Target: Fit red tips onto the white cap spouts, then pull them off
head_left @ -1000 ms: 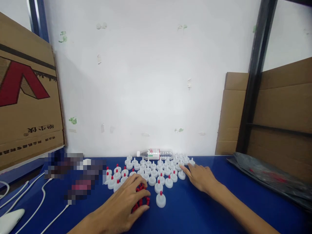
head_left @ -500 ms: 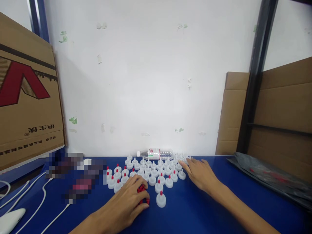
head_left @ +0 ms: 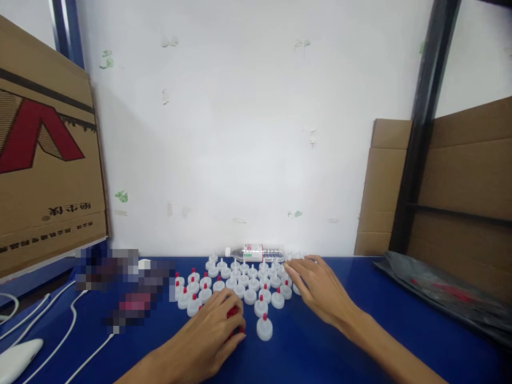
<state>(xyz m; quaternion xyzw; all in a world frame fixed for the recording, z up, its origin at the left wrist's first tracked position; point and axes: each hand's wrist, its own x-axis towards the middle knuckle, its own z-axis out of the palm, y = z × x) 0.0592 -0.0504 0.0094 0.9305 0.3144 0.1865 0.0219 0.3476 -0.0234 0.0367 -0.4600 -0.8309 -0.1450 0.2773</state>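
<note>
Many white plastic nozzle caps (head_left: 250,297) stand upright in rows on the blue table (head_left: 304,346). Those nearer the front and left carry small red tips, such as the nozzle cap with a red tip (head_left: 264,329) standing at the front. My left hand (head_left: 210,333) rests at the front of the group, its fingers curled round several small red tips (head_left: 232,312). Above the right-hand rows, my right hand (head_left: 318,285) reaches with its fingers stretched out. It hides some nozzle caps beneath it, and I see nothing held in it.
A clear plastic bottle (head_left: 256,253) lies on its side behind the caps, against the white wall. White cables (head_left: 74,314) and pixelated items are at the left, beside a large cardboard box (head_left: 52,197). A grey plastic bag (head_left: 448,298) lies at the right.
My right hand has moved left over the nozzle caps, covering some that showed before. The left hand stays in place round the red tips. The view has shifted slightly.
</note>
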